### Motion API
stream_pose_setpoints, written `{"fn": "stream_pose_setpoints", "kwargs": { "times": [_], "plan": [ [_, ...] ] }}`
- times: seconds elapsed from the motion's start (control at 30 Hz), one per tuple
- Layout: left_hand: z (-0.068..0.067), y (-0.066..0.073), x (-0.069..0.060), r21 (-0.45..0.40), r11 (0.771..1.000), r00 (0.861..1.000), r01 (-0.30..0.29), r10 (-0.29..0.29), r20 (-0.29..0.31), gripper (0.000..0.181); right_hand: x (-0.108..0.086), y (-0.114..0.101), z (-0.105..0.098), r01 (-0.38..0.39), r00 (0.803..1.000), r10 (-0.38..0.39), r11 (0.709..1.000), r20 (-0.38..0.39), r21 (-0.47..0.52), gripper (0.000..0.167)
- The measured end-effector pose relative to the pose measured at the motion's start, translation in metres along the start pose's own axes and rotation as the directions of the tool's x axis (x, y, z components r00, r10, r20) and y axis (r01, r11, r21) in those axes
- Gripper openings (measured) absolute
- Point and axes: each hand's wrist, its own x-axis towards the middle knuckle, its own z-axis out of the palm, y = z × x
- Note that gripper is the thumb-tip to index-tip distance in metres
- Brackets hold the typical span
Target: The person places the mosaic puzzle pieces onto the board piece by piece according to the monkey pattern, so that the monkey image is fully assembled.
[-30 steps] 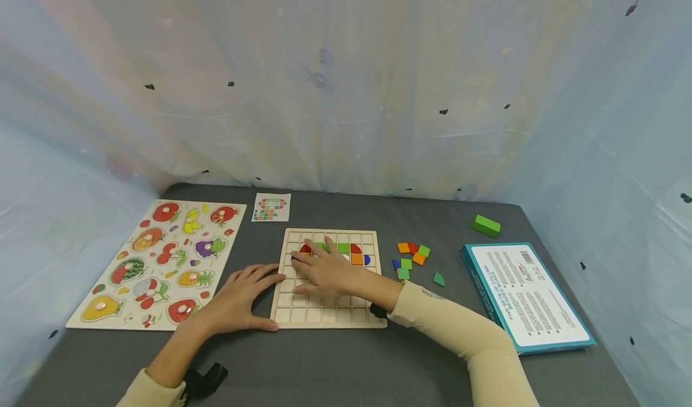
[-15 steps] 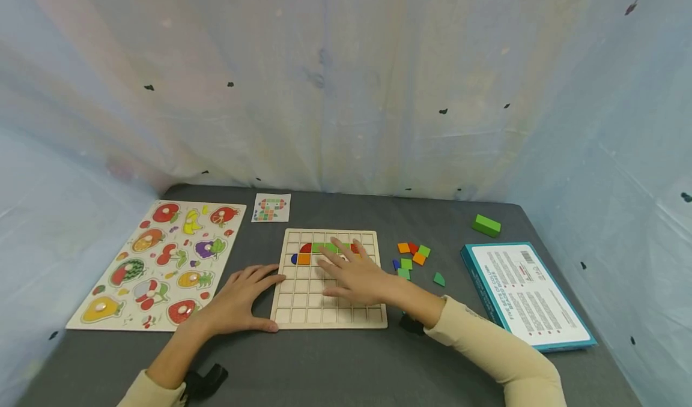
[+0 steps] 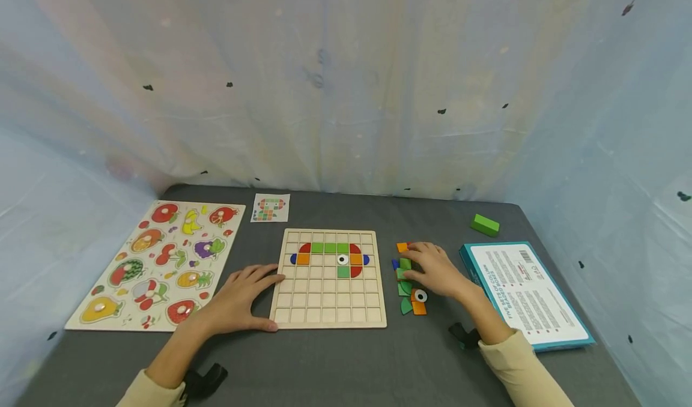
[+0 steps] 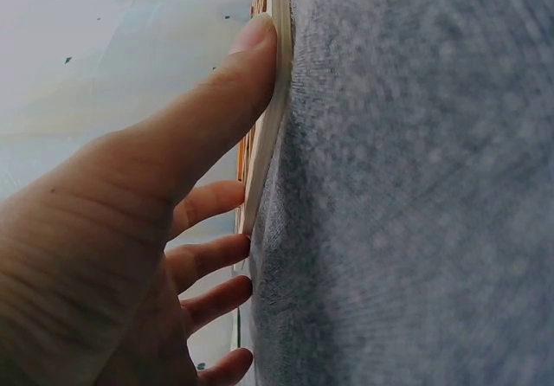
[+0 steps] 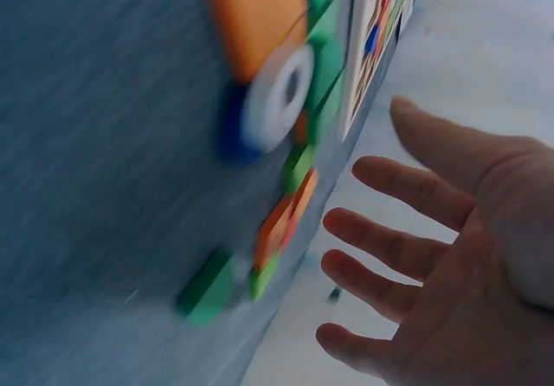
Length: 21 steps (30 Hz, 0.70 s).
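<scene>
A wooden grid board lies in the middle of the table. Red, green, orange and blue flat tiles fill part of its upper rows, along with a white tile bearing a black dot. My left hand rests against the board's left edge, thumb at the lower corner and fingers spread, as the left wrist view also shows. To the right, my right hand hovers at the loose tiles with fingers extended, covering some of them. Beside it lie an orange tile, a white disc tile and a green rounded tile.
A small printed pattern card lies behind the board. On the left is a fruit puzzle board. A green block and a blue-edged box occupy the right side. Pale sheeting encloses the table.
My right hand has moved off the board, rightward to the loose tiles, uncovering the tiles on the grid. The left hand stays at the board's edge.
</scene>
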Motion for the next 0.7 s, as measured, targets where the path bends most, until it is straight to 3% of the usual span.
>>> {"fn": "stream_pose_setpoints", "kwargs": {
  "times": [0.13, 0.3, 0.4, 0.5, 0.6, 0.7],
  "plan": [
    [0.000, 0.000, 0.000, 0.004, 1.000, 1.000, 0.005, -0.005, 0.004, 0.102, -0.010, 0.014, -0.001, -0.047, 0.998, 0.047, 0.999, -0.048, 0.005, 0.033],
    [0.000, 0.001, 0.000, 0.005, 1.000, 1.000, 0.010, -0.010, 0.007, 0.102, -0.016, 0.023, -0.002, -0.052, 0.998, 0.053, 0.998, -0.042, 0.044, 0.018],
    [0.000, 0.001, 0.001, 0.009, 1.000, 1.000, 0.009, -0.009, 0.008, 0.102, -0.019, 0.024, -0.003, -0.012, 1.000, 0.009, 0.987, 0.018, 0.158, 0.009],
    [0.001, 0.001, 0.001, 0.011, 1.000, 1.000, 0.009, -0.009, 0.008, 0.102, -0.023, 0.024, -0.004, 0.000, 0.993, -0.032, 0.965, 0.117, 0.264, 0.011],
    [0.001, 0.001, 0.001, 0.013, 1.000, 1.000, 0.010, -0.010, 0.007, 0.102, -0.027, 0.023, -0.004, -0.016, 0.982, -0.043, 0.952, 0.186, 0.307, 0.015],
    [0.001, 0.000, 0.000, 0.014, 1.000, 1.000, 0.014, -0.014, 0.007, 0.102, -0.028, 0.024, 0.000, -0.014, 0.978, -0.056, 0.943, 0.200, 0.334, 0.014]
  ]
}}
